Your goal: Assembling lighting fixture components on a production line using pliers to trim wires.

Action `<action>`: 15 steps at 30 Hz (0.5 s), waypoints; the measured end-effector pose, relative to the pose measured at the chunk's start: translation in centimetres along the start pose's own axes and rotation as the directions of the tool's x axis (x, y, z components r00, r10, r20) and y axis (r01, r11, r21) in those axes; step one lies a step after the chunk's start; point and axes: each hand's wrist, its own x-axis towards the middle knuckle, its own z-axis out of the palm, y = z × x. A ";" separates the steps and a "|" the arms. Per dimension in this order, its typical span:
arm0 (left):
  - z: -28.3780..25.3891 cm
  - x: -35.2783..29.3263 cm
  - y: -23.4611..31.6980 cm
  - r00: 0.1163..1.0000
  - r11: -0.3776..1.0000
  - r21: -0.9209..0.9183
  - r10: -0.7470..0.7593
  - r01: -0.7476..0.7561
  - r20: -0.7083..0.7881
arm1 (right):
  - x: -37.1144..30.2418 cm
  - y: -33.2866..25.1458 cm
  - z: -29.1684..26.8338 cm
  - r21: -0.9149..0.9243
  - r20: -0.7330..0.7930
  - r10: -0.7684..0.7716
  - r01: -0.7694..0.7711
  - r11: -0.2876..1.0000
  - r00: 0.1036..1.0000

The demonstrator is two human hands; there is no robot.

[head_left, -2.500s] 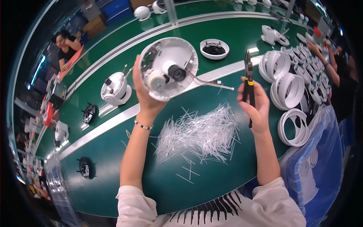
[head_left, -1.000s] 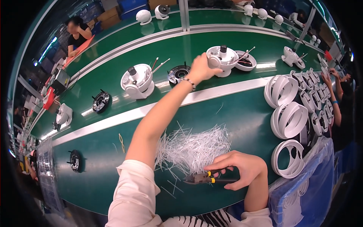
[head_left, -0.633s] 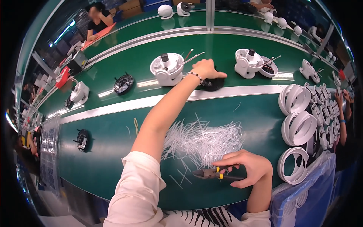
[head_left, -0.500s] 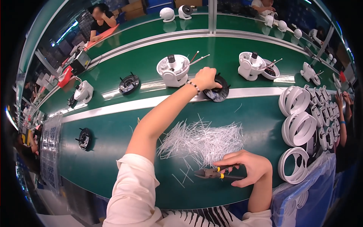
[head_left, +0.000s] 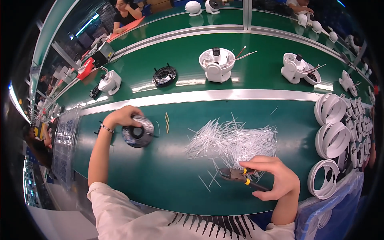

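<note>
My left hand [head_left: 124, 117] grips a round black plastic part [head_left: 144, 138] with a ring-shaped middle, over the left of the green bench. Part of another dark piece [head_left: 98, 130] shows behind my left wrist. At the near right, my right hand [head_left: 278, 176] is closed around wire cutters [head_left: 234, 174] with dark, yellow-banded handles. Their jaws point left, beside the near edge of a heap of thin white plastic strips [head_left: 236, 140]. A few loose strips [head_left: 210, 180] lie left of the jaws.
On the green conveyor [head_left: 180, 96] beyond the silver rail [head_left: 224, 94] stand white fan-like housings [head_left: 218, 66] with wires and a round black part [head_left: 164, 76]. White rings [head_left: 330, 140] are stacked at right, by a blue plastic-lined bin [head_left: 332, 208]. A clear tray stack [head_left: 66, 144] borders the left.
My left hand has brought the round black part from the conveyor's edge leftward and nearer, over the bench. My right hand keeps hold of the cutters. The whole view has shifted.
</note>
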 end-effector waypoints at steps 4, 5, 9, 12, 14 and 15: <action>-1.4 -0.8 -2.0 0.981 0.984 0.109 -0.155 0.142 0.118 | 0.7 0.2 0.6 0.030 -0.079 -0.026 0.029 0.999 0.996; -1.9 -0.7 -0.9 0.986 0.993 0.073 -0.106 0.097 0.127 | 0.7 0.6 0.7 0.037 -0.115 -0.042 0.046 0.998 0.993; -4.3 3.3 6.4 0.960 0.956 0.178 0.256 -0.235 -0.110 | 0.3 1.4 -0.2 0.040 -0.232 -0.058 0.069 0.997 0.971; -0.9 8.5 14.2 0.887 0.915 -0.253 0.188 -0.314 -0.422 | -0.4 2.5 -0.2 0.212 -0.359 0.012 0.069 0.975 0.933; 2.4 12.6 19.0 0.926 0.851 -0.490 -0.015 -0.187 -0.378 | -0.7 3.3 -0.4 0.352 -0.440 0.058 0.112 0.929 0.896; 3.7 14.7 20.8 0.917 0.786 -0.590 -0.075 -0.187 -0.392 | -0.8 3.4 -0.5 0.370 -0.475 0.092 0.104 0.923 0.875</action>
